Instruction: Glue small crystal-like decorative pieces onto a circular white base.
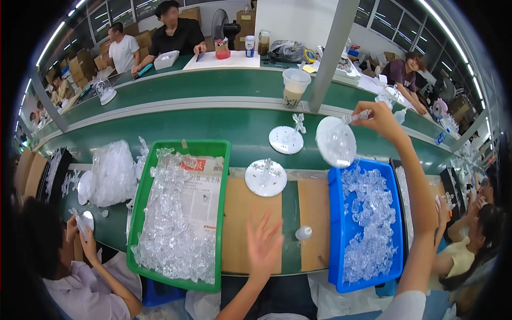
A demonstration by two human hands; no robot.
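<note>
My right hand [377,118] is raised over the far end of the blue tray [335,229], pinching a clear plastic figure [358,116] joined to a white round base with a clear dome [336,143]. The base hangs tilted in the air. Over the brown cardboard my left hand [265,240] is held with fingers spread and nothing in it, slightly blurred. Just beyond it lies a white disc [265,186] with a clear piece on top. Farther off rests another white disc [282,144] with a clear figure [299,123] at its edge. A small white bottle [303,233] stands right of my left hand.
A green tray [226,186] lined with newspaper holds clear plastic parts [173,229]; similar parts [368,213] fill the blue tray. A bagged heap [114,170] lies at left. A drink cup [295,88] stands on the ledge beside a post [330,53]. Co-workers sit around.
</note>
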